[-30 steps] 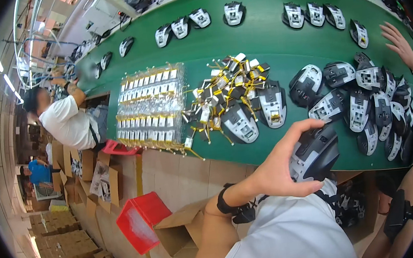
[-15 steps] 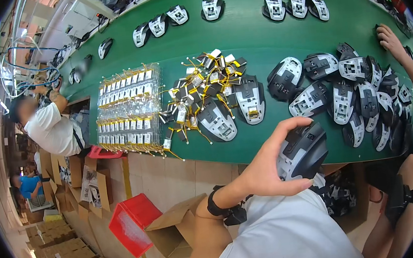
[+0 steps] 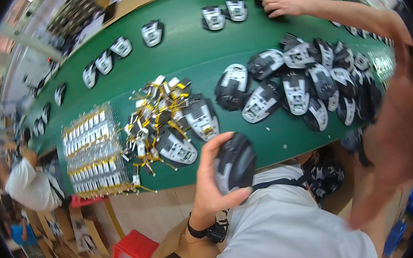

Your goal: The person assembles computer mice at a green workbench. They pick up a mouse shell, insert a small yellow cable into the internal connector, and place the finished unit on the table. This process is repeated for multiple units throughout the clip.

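Note:
My left hand (image 3: 205, 181) is closed around a black and grey computer mouse (image 3: 237, 161), thumb below and fingers above, just off the table's front edge. Its side faces up. My right hand (image 3: 393, 156) is a large reddish smear on the right; motion hides its fingers. Close beyond the held mouse, two mouse shells (image 3: 177, 146) lie underside up, showing open slots. Against them rests a tangled heap of small battery packs with yellow tape and wires (image 3: 157, 106). To the right is a pile of similar mice (image 3: 296, 93), some overlapping.
Clear trays of wired battery packs (image 3: 94, 149) stand on the green table (image 3: 194, 58) at left. Mice (image 3: 152, 33) line its far side, where a co-worker's hand (image 3: 279, 5) reaches over a dark object. Below are a red bin (image 3: 134, 255) and cartons; another person (image 3: 33, 185) sits left.
The view has swung, shifting the table's contents leftward. My left hand keeps the mouse, now turned more upright. My right hand has come up as a blur. The co-worker's hand has reached the mouse row.

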